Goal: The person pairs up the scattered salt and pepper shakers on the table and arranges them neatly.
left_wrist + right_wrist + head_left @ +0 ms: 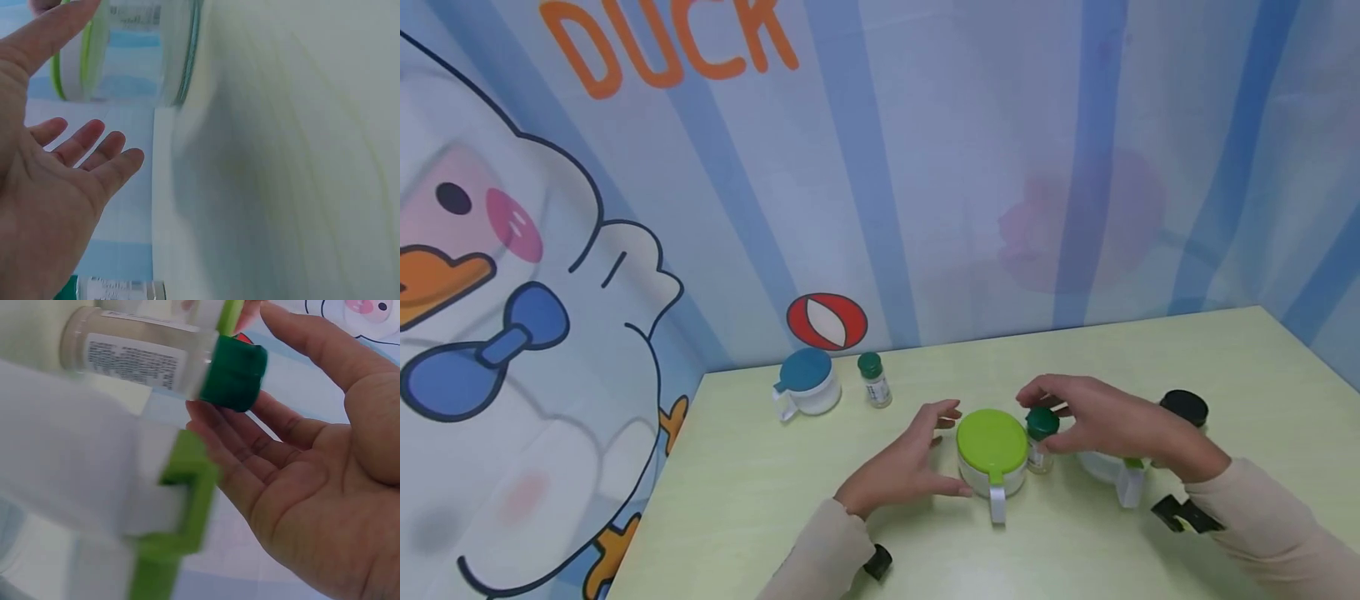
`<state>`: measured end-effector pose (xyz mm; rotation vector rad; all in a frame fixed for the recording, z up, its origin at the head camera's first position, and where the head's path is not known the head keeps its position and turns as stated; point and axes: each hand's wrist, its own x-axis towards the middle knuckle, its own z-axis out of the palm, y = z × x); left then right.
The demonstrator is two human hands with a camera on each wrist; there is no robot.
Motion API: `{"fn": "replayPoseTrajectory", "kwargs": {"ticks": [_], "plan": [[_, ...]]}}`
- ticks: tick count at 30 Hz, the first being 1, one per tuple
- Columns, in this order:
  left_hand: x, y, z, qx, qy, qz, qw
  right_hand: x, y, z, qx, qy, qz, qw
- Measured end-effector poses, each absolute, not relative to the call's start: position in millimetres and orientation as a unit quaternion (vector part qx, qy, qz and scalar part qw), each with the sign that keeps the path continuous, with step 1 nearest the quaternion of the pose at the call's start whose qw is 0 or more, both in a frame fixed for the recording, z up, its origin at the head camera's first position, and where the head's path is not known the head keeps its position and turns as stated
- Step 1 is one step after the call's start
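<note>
A clear jar with a lime-green lid [992, 440] and a white handle stands upright on the table. To its left is my left hand [912, 467], thumb and fingers spread about its side; the left wrist view shows the palm [56, 194] with no grip on the jar. Close against the jar's right stands a small shaker bottle with a dark green cap [1042, 422] and a printed label [134, 359]. My right hand [1097, 417] reaches around this bottle, thumb and fingers apart. Whether its fingertips touch the cap [236, 374] I cannot tell.
A second handled jar [1105, 468] sits partly hidden under my right wrist, near a black-lidded container [1184, 407]. At the back left stand a blue-lidded jar [807, 372] and another green-capped bottle [875, 385]. A printed curtain [955, 167] hangs behind the table [737, 500].
</note>
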<state>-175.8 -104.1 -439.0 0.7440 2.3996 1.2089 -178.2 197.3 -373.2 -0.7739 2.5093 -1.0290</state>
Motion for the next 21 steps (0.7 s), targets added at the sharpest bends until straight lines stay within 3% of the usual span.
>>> {"fn": "replayPoseTrajectory", "kwargs": {"ticks": [8,21], "plan": [[-179.3,-135.8,-427.6,0.245,0.836,0.466,0.155,-177.5,190.2,-354.4,-0.281,0.889,-0.338,0.129],[-182.4,-181.9,-417.7,0.252,0.837,0.484,0.039,-191.6,156.9,-337.9,-0.314,0.878,-0.34,0.126]]}}
